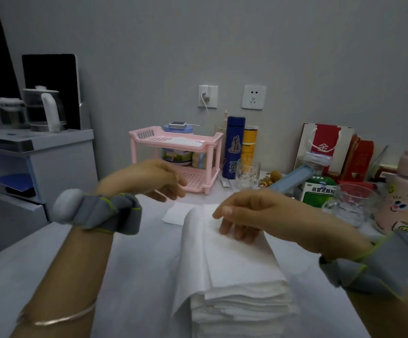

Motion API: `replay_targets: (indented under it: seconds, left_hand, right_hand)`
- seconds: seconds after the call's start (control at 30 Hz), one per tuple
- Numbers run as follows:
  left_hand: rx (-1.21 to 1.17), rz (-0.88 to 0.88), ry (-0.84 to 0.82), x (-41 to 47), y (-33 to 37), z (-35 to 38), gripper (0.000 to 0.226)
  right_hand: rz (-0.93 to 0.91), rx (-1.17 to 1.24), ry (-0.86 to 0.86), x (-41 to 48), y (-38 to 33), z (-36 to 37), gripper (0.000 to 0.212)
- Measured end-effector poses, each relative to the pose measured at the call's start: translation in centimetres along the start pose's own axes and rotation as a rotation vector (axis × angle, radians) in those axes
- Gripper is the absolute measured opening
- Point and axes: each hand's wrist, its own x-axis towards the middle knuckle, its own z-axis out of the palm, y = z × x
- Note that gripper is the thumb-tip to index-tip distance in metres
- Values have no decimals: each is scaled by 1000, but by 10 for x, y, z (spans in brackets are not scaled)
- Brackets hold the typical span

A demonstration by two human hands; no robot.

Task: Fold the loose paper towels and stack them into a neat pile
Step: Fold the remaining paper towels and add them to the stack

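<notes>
A thick stack of folded white paper towels (242, 303) sits on the white table in front of me. Its top sheet (232, 259) lies partly folded, its left flap curling up and hanging over the stack's left side. My right hand (254, 213) rests fingertips-down on the far end of that top sheet, pressing it flat. My left hand (146, 178) hovers above the table to the far left of the stack, fingers loosely spread, holding nothing. A small loose white sheet (176, 212) lies flat beyond the stack.
A pink two-tier rack (173, 140) stands behind my left hand. Two clear glasses (248, 173) (351, 203), a blue flask (234, 147), a green medicine box (320, 189) and a pink jug (407, 191) crowd the far right. A grey cabinet (59, 162) with kettles stands left.
</notes>
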Motion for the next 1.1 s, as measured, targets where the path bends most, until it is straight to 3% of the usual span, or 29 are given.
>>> replay_targets:
  seconds: [0.1, 0.17, 0.23, 0.33, 0.53, 0.63, 0.73, 0.83, 1.03, 1.1]
  left_hand:
    - [375, -135, 77, 36, -36, 21, 29]
    - [500, -214, 67, 54, -59, 40, 44]
    - [501, -270, 98, 66, -77, 57, 55]
    - [495, -295, 254, 72, -89, 76, 55]
    - [470, -291, 371, 77, -91, 86, 30]
    - [227, -194, 465, 77, -91, 81, 19]
    - [-280, -131, 571, 75, -82, 58, 29]
    - [-639, -46, 588, 60, -56, 30, 19]
    - [-789, 284, 527, 2, 13, 4, 25]
    - [-812, 394, 447, -18, 32, 8, 30]
  right_hand:
    - [-11, -98, -37, -2, -1, 0, 36]
    - [-19, -125, -40, -2, -2, 2, 25]
    - [-72, -141, 35, -2, -6, 4, 11]
    - [-182, -98, 180, -4, -13, 1, 11]
    - [-215, -42, 284, -7, -17, -6, 10]
    - [-212, -12, 321, -7, -15, -7, 11]
    - [-205, 9, 379, -6, -13, -9, 10]
    - [-218, 12, 470, -5, -11, -12, 10]
    - [-361, -24, 610, -7, -14, -9, 12]
    - [-362, -24, 583, -10, -18, -7, 24]
